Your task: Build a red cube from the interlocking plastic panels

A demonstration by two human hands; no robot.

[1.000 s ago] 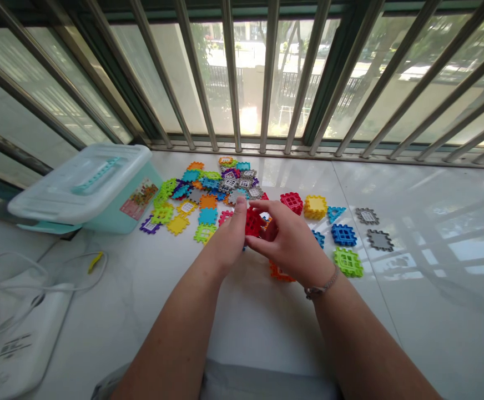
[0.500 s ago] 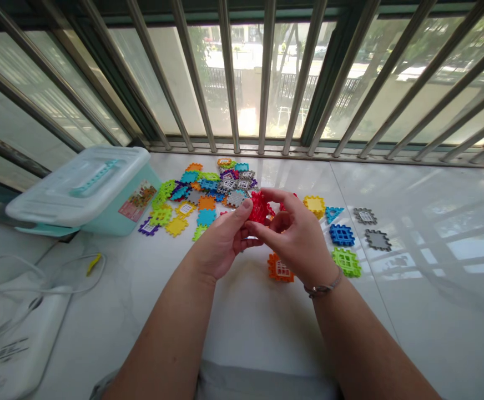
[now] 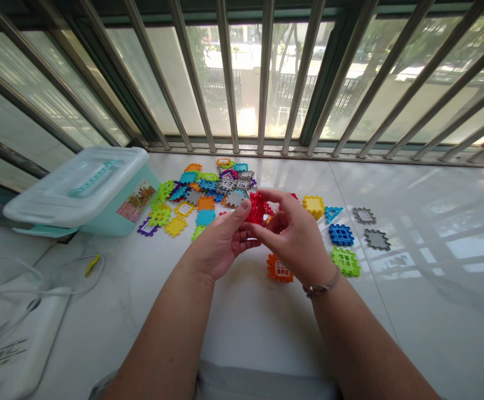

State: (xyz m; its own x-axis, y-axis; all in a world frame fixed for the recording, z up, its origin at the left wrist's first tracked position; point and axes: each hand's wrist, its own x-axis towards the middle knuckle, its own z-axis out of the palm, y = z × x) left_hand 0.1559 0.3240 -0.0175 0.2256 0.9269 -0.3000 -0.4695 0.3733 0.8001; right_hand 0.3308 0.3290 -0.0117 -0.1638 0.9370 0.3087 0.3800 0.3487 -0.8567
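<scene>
Between my two hands I hold red interlocking building tiles point(image 3: 257, 209), partly covered by fingers, so I cannot tell how many there are. My left hand point(image 3: 227, 239) grips their left side, thumb on top. My right hand point(image 3: 294, 230) pinches their right side between thumb and fingers. More red pieces show behind the right hand, mostly hidden. Below it on the floor lies an orange window tile point(image 3: 280, 268). To its right are a yellow tile point(image 3: 313, 206), a blue triangle point(image 3: 332, 214), a blue window tile point(image 3: 341, 234) and a green window tile point(image 3: 346, 261).
A mixed pile of coloured tiles point(image 3: 206, 203) spreads beyond my left hand. Left of it stands a teal lidded box point(image 3: 112, 203). Two grey tiles point(image 3: 377, 239) lie at the right. A power strip point(image 3: 29, 344) with white cables is at lower left. Metal bars point(image 3: 262, 100) line the window.
Almost nothing differs. Both hands keep their hold on the red tiles, which have turned slightly; the whole view has shifted a little.
</scene>
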